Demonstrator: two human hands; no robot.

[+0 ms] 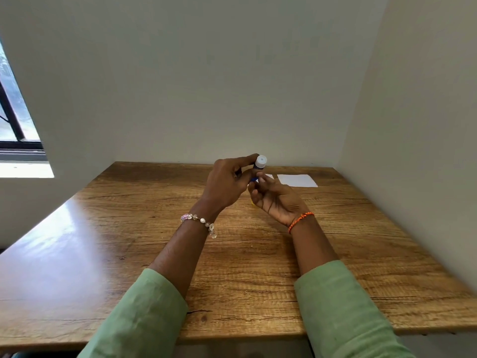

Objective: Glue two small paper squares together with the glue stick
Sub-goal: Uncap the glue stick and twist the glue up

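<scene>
My left hand (228, 180) holds the glue stick (260, 164) above the far middle of the table, fingers wrapped round its blue body, its white end pointing up and toward me. My right hand (275, 198) is just below and right of it, palm up, fingertips touching the stick's lower part; a bit of yellow shows under this hand. One white paper square (297, 180) lies flat on the table to the right of the hands. A second white paper (269, 176) peeks out behind my right fingers, mostly hidden.
The wooden table (154, 254) sits in a corner, with plain walls close behind and on the right. A window (15, 120) is at the far left. The table's near edge runs under my green sleeves.
</scene>
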